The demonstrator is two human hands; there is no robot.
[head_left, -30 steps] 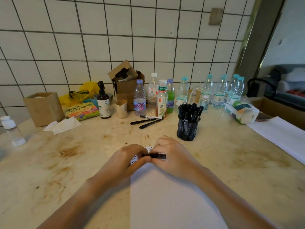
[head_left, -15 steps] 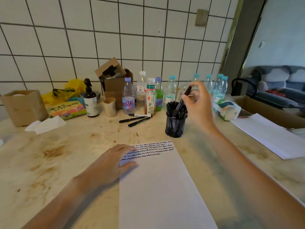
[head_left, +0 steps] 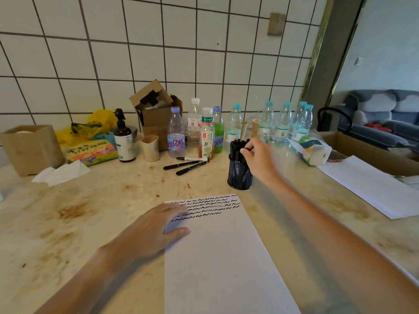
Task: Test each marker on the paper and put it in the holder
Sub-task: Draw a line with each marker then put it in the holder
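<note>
**Many markers in the holder, three loose behind it**

Many black markers (head_left: 238,147) stand packed in the black mesh holder (head_left: 239,175), which sits upright on the surface (head_left: 108,200) just beyond the far right corner of the paper (head_left: 222,257). We see our right hand (head_left: 260,160) at the holder's rim, its fingers curled around the tops of the markers there. The hand is blurred, so we cannot tell whether its grip closes on one marker or only touches the bunch.

Our left hand (head_left: 147,232) lies flat with straight fingers on the paper's left edge, holding nothing, its fingertips (head_left: 181,209) beside the rows of black squiggles (head_left: 208,206) across the top of the sheet.

Three loose markers (head_left: 188,164) lie on the surface left of the holder and apart from it, just in front of a row of plastic bottles (head_left: 233,128) along the tiled wall. Further left stand a small cup (head_left: 150,148), a dark pump bottle (head_left: 123,141), an open cardboard box (head_left: 156,109) and a tan box (head_left: 31,148).

A second white sheet (head_left: 374,184) lies near the surface's right edge. Bare stained surface spreads left of the paper, and a bare strip runs between the paper and the right forearm.
</note>
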